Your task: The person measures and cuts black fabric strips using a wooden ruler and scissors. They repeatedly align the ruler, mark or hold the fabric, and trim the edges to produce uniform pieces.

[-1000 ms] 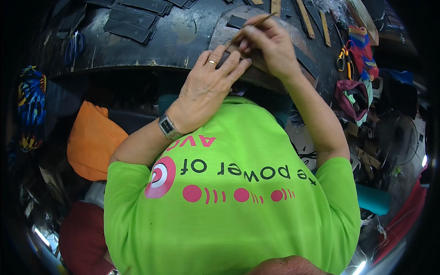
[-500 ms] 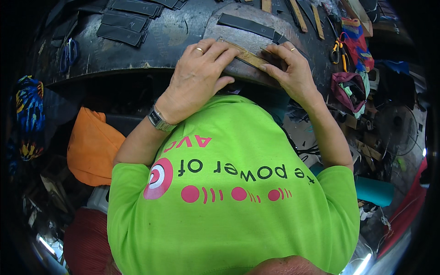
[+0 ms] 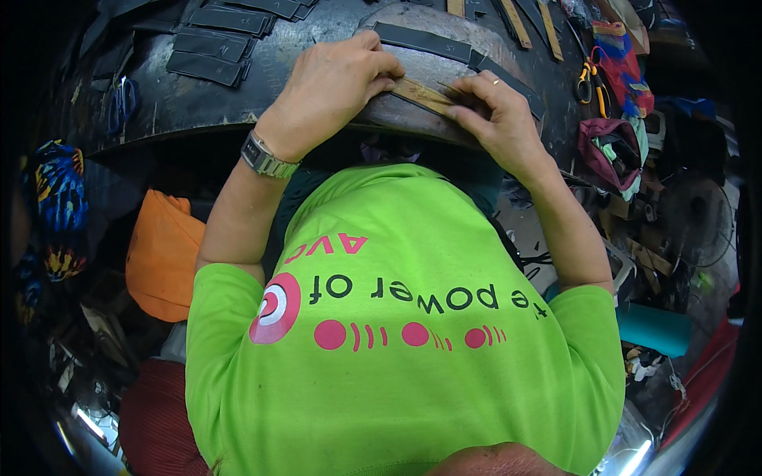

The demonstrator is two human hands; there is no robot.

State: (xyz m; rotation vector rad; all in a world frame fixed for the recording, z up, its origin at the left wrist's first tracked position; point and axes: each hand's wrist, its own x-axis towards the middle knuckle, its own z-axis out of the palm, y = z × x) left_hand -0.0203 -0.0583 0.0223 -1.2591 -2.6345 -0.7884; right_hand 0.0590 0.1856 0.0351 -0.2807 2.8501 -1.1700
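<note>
Two hands, one yellowish strip between them

Two bare hands meet one narrow yellowish strip (image 3: 423, 95), which lies slantwise on a worn grey-brown board (image 3: 426, 66) at the near edge of the black table (image 3: 309, 63). The left hand (image 3: 337, 83) is pinched on the strip's left end; the right hand (image 3: 496, 115) has thumb and fingers closed about its right end. A thin stick (image 3: 444, 86) pokes out by the right fingertips, though at this size its grip is hard to judge.

Two single black strips lie beyond: one long black strip (image 3: 422, 42) across the board, and one angled black strip (image 3: 512, 82) just right of it. At upper left are at least four stacks of black strips (image 3: 208, 67), and at upper right three wooden strips (image 3: 516, 24). There is one pair of blue-handled scissors (image 3: 123, 105) and one yellow-handled tool (image 3: 584, 89).

One container is plain to see: a maroon pouch (image 3: 587, 143), gaping at the right, holding dark and pale green bits (image 3: 610, 151), their number unclear.
</note>
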